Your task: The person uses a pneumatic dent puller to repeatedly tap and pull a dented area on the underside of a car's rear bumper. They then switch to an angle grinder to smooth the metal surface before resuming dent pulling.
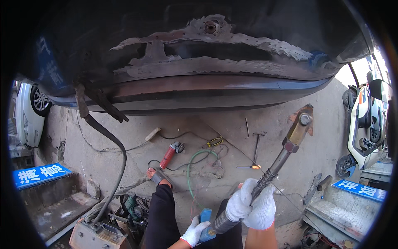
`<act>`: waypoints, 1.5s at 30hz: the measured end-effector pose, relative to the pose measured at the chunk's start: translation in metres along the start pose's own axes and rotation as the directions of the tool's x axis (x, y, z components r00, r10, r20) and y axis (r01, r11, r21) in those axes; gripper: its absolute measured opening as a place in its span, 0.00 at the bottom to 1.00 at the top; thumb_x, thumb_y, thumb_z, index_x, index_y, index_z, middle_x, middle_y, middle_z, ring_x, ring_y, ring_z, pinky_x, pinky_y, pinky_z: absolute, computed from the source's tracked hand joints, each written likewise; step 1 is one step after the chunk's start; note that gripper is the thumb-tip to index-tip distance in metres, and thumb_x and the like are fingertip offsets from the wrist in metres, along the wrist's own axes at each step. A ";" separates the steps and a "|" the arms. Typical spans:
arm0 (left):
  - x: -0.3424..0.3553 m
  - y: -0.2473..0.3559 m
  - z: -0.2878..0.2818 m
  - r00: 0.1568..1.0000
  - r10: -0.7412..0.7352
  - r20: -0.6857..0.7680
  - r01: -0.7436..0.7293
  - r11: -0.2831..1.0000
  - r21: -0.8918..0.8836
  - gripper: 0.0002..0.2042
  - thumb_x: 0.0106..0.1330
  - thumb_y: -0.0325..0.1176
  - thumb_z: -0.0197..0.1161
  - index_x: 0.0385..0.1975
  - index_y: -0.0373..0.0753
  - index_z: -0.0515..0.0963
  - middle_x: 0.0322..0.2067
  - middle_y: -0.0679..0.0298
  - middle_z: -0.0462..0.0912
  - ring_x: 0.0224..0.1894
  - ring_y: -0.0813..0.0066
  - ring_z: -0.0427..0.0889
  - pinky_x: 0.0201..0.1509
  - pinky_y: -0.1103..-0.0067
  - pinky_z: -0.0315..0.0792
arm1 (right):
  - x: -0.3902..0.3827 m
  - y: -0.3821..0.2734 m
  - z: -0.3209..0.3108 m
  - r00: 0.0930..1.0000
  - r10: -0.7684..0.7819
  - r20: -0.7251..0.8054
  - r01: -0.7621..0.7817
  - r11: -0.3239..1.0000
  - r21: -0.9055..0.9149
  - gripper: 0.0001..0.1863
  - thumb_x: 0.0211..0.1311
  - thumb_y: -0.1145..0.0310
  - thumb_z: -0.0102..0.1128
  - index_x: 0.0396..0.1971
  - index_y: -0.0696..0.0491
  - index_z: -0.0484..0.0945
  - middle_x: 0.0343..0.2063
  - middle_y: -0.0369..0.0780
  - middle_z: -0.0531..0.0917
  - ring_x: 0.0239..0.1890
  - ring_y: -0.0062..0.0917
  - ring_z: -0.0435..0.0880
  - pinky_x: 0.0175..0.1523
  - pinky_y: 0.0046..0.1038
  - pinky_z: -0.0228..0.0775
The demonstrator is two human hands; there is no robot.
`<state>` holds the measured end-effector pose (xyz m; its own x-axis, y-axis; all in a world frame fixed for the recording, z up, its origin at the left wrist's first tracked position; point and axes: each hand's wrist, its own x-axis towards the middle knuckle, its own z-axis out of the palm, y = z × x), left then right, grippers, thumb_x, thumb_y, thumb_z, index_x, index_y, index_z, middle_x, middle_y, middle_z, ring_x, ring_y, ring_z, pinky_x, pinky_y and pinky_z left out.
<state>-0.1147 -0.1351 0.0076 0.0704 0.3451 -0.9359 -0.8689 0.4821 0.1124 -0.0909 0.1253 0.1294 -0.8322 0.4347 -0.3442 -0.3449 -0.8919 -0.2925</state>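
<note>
I hold a slide-hammer dent puller [280, 158], slanting up to the right, with a spring round its shaft, a brass-coloured head and a pointed copper-coloured tip. My left hand [193, 232], white-gloved, is closed round its blue handle [206, 215]. Further up, my right hand [259, 208], also gloved, wraps the shaft below the spring. The tip appears over the floor in view; its distance from the car is hard to judge. Ahead is a dark car panel [248, 18] with ragged bare-metal patches [199, 65] and a small round hole [210, 28].
A clamp [101, 99] and thick cable [120, 153] hang at the left, running to a metal box [95, 235]. On the concrete lie a red angle grinder [168, 157], yellow-handled pliers [215, 142], a hammer [258, 145], a screwdriver [251, 167] and a green hose [190, 172]. Scooters [360, 124] stand right.
</note>
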 end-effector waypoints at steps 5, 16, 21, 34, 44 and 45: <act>0.022 -0.044 0.031 0.999 0.012 -0.045 -0.009 0.998 0.063 0.32 0.64 0.38 0.60 0.63 0.30 0.56 0.49 0.56 0.75 0.46 0.70 0.79 0.51 0.76 0.73 | -0.012 -0.012 -0.012 0.984 -0.144 -0.107 0.090 0.910 -0.404 0.33 0.65 0.35 0.42 0.19 0.53 0.64 0.08 0.37 0.60 0.11 0.26 0.60 0.18 0.28 0.53; 0.024 -0.023 0.073 0.992 -0.040 0.123 0.071 0.964 -0.255 0.30 0.63 0.43 0.60 0.60 0.35 0.57 0.43 0.56 0.76 0.39 0.68 0.80 0.42 0.74 0.77 | 0.071 -0.056 0.043 0.957 0.150 -0.248 -0.250 0.858 -0.448 0.31 0.71 0.39 0.32 0.18 0.50 0.61 0.08 0.31 0.56 0.10 0.18 0.53 0.15 0.22 0.45; 0.012 0.007 0.068 0.983 -0.156 0.095 0.172 0.964 -0.204 0.21 0.65 0.40 0.55 0.53 0.40 0.61 0.32 0.57 0.77 0.25 0.68 0.79 0.22 0.73 0.76 | 0.100 -0.053 0.065 0.922 0.260 -0.286 -0.364 0.832 -0.418 0.28 0.73 0.43 0.32 0.20 0.50 0.62 0.11 0.31 0.59 0.12 0.17 0.56 0.18 0.21 0.49; -0.006 0.019 0.074 0.987 -0.133 0.090 0.146 0.976 -0.162 0.12 0.70 0.44 0.50 0.43 0.42 0.69 0.24 0.58 0.76 0.22 0.63 0.79 0.27 0.69 0.76 | 0.104 -0.051 0.067 0.935 0.252 -0.250 -0.341 0.835 -0.432 0.25 0.73 0.47 0.40 0.23 0.52 0.66 0.13 0.31 0.65 0.14 0.16 0.62 0.19 0.21 0.55; -0.005 0.003 0.070 0.905 -0.254 0.342 0.352 0.898 -0.263 0.15 0.71 0.48 0.48 0.39 0.41 0.70 0.25 0.55 0.79 0.24 0.59 0.81 0.27 0.68 0.78 | 0.091 -0.055 0.071 0.972 0.150 -0.178 -0.232 0.571 -0.788 0.17 0.69 0.57 0.52 0.24 0.53 0.69 0.17 0.35 0.74 0.18 0.18 0.71 0.26 0.22 0.66; -0.006 0.006 0.071 0.897 -0.285 0.337 0.383 0.882 -0.274 0.15 0.71 0.48 0.48 0.39 0.41 0.70 0.24 0.55 0.79 0.24 0.59 0.81 0.28 0.68 0.78 | 0.084 -0.052 0.066 0.985 0.134 -0.106 -0.154 0.428 -0.891 0.15 0.68 0.59 0.54 0.24 0.53 0.70 0.18 0.37 0.77 0.19 0.19 0.73 0.28 0.23 0.69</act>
<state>-0.0857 -0.0766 0.0372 0.4757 0.4440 -0.7593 -0.8739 0.3369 -0.3504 -0.1711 0.2000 0.1748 -0.8198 0.3225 -0.4732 0.3673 -0.3378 -0.8666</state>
